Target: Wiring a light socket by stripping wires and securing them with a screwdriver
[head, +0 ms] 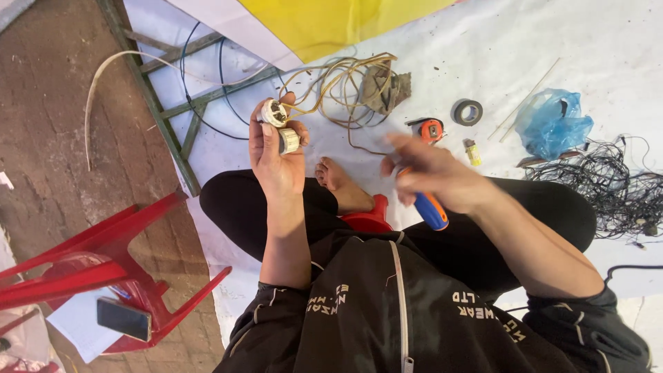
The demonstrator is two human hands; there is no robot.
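— White plastic, that lamp holder [275, 114]?

— Yes. The left hand [276, 155] grips it with its loose collar [289, 140], out over the white sheet [621, 48] near the green frame [166, 110] at its left edge. Tan wires [331, 86] run from it.

— And the right hand [431, 176]?

— Closed on a blue-and-orange screwdriver [429, 207], blurred, apart from the holder.

— Which step?

— Wiring the holder, I'd judge. Next the tip must meet a terminal screw, the holder held steady.

— Anything nearby?

— Tape roll [467, 112] and tape measure [429, 129] mid-sheet.
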